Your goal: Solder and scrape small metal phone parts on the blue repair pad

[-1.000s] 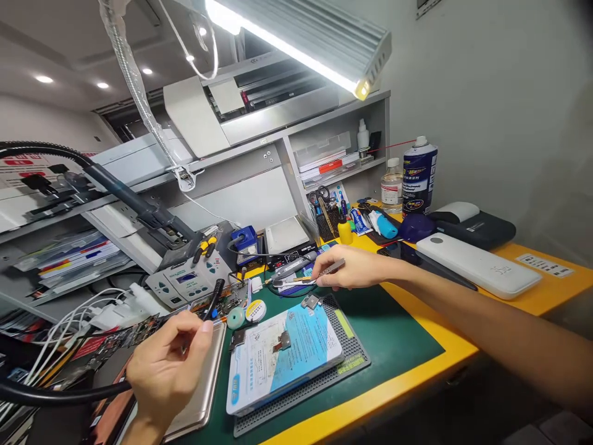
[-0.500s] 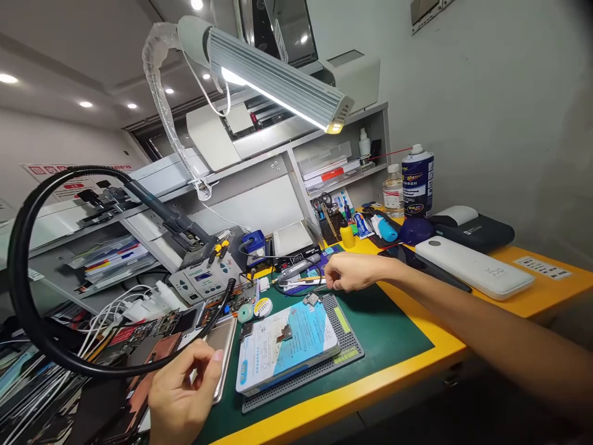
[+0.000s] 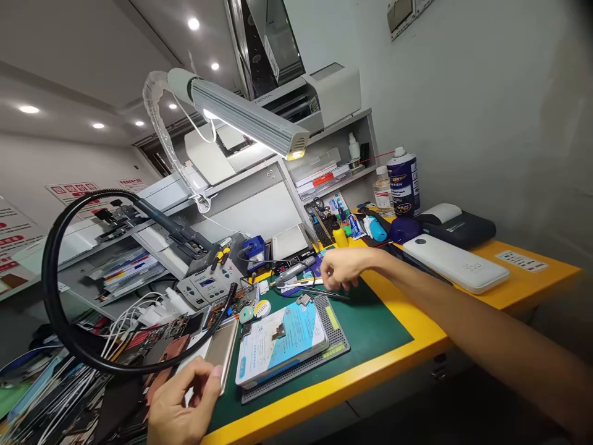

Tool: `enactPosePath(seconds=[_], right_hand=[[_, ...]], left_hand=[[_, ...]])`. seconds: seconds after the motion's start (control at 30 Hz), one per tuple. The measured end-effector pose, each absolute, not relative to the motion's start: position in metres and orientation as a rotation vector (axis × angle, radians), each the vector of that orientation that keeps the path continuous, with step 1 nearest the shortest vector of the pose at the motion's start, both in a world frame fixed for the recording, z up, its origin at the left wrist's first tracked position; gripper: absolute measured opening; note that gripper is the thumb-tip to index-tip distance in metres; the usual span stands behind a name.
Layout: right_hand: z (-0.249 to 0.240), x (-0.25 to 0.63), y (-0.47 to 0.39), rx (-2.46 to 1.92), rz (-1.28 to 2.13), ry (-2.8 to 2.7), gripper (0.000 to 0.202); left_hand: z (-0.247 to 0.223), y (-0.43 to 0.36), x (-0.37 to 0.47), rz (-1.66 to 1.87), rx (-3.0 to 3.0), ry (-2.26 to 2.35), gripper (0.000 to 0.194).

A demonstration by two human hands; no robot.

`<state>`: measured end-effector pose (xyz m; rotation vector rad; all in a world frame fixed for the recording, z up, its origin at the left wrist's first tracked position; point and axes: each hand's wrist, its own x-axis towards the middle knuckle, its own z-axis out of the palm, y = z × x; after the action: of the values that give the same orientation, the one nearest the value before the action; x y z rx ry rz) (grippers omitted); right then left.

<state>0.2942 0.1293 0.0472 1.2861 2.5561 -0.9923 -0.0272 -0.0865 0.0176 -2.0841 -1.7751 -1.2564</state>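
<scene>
My left hand [image 3: 183, 402] is at the table's front left, thumb and index finger pinched together; whether anything small sits between them I cannot make out. Farther back, my right hand [image 3: 343, 267] reaches down with curled fingers on slim dark tweezers [image 3: 319, 290], which lie low over the green mat [image 3: 370, 321]. Between the hands, a white and blue box [image 3: 296, 340] rests on a grey perforated pad [image 3: 340, 346]. On the box are a small dark part with a copper-coloured piece [image 3: 278, 332] and a small silvery metal part [image 3: 304, 301].
A silver phone-like slab [image 3: 222, 346] lies beside my left hand, under a looping black hose [image 3: 50, 296]. Behind stand a grey rework station [image 3: 208, 281] and a yellow bottle [image 3: 340, 236]. A white power bank [image 3: 456, 262] lies right. A lamp [image 3: 250, 117] hangs above.
The camera view has tilted up and shifted, so the bench sits differently in the frame. More of the tweezers shows under my right hand. My left hand keeps its pinch.
</scene>
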Motion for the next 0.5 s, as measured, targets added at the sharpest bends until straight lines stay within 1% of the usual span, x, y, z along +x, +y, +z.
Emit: enactPosePath(seconds=[0.07, 0.23, 0.5], right_hand=[[0.050, 0.303, 0.140, 1.416, -0.949, 2.607, 0.032], [0.043, 0.316, 0.161, 1.782, -0.720, 2.612, 0.034], [0.027, 0.297, 0.157, 1.880, -0.546, 2.604, 0.035]], left_hand=[[0.022, -0.088, -0.024, -1.243, -2.078, -1.774, 0.031], [0.028, -0.085, -0.015, -1.217, -2.103, -1.746, 0.034], [0.028, -0.063, -0.017, -1.195, -2.210, -1.607, 0.031]])
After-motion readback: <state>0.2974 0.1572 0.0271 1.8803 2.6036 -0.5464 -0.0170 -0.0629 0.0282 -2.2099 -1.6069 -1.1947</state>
